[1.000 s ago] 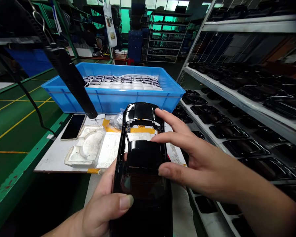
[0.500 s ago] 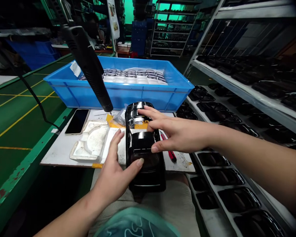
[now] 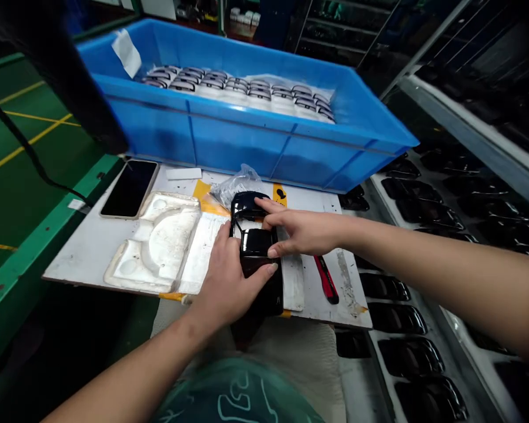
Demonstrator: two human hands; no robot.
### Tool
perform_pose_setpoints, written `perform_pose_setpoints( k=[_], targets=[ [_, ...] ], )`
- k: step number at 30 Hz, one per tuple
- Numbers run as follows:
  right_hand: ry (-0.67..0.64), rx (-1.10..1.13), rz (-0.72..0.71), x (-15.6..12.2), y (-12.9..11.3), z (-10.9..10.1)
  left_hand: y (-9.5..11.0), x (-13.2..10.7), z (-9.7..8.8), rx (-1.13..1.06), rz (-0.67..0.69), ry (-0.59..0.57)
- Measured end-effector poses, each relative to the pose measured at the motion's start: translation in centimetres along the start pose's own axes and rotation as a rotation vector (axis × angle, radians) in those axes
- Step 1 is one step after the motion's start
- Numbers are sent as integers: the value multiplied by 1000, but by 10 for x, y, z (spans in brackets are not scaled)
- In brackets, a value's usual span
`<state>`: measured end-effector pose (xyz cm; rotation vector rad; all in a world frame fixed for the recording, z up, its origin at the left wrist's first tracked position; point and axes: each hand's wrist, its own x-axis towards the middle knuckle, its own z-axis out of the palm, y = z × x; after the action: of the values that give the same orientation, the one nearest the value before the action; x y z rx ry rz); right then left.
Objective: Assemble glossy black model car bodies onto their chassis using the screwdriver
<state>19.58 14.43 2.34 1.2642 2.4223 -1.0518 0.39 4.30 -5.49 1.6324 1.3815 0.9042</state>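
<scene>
A glossy black plastic housing (image 3: 258,242) with an opening in its upper half lies lengthwise at the table's front edge. My left hand (image 3: 231,276) wraps its left side, the thumb laid across the lower part. From the right, my right hand (image 3: 297,232) grips it, with bent fingers at the upper part and the thumb near the middle. A white molded fixture (image 3: 145,249) rests left of my left hand. Under the housing lies a white pad (image 3: 294,288), partly covered. A red and black utility knife (image 3: 326,281) sits to the right.
Behind the table stands a blue bin (image 3: 242,138) with rows of dark-rimmed parts. A dark, blurred power screwdriver (image 3: 83,88) hangs at upper left. A phone (image 3: 130,189) and a clear plastic bag (image 3: 238,183) lie on the table. Racks with black parts (image 3: 403,314) line the right.
My view has tilted down and closer to the table. The housing now sits lower, nearer the tabletop. My left hand has closed in against its left side; my right hand stays on it.
</scene>
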Motion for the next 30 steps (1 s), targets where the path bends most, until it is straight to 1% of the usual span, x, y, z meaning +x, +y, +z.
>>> perform_pose_setpoints(
  k=[3,7,11,13,15,17,19,21,22,23,25,26,30],
  targets=[
    [-55,-20,73,6,1,-2,2,2,0,39,-73,-47],
    [-153,-47,88,11,-2,-9,4,3,-3,83,-157,-87],
    [-234,-98,145,12,-10,-15,3,3,-5,88,-171,-112],
    [-210,-111,171,12,-11,-12,3,3,-5,83,-167,-121],
    [-143,-94,160,14,-6,-4,4,3,-4,86,-178,-122],
    [-33,-60,110,16,2,9,5,3,-2,99,-192,-108],
    [114,-34,48,17,11,23,6,3,-1,116,-193,-90],
    [222,-38,10,16,15,32,9,3,0,124,-199,-69],
    [237,-45,2,15,15,34,10,4,0,125,-204,-63],
    [226,-49,-9,15,15,34,11,5,0,126,-207,-59],
    [170,-42,-29,15,15,33,11,6,0,123,-220,-58],
    [164,-32,-31,16,16,32,11,6,0,120,-228,-62],
    [187,13,-8,25,24,29,7,6,-1,99,-214,-64]
  ],
)
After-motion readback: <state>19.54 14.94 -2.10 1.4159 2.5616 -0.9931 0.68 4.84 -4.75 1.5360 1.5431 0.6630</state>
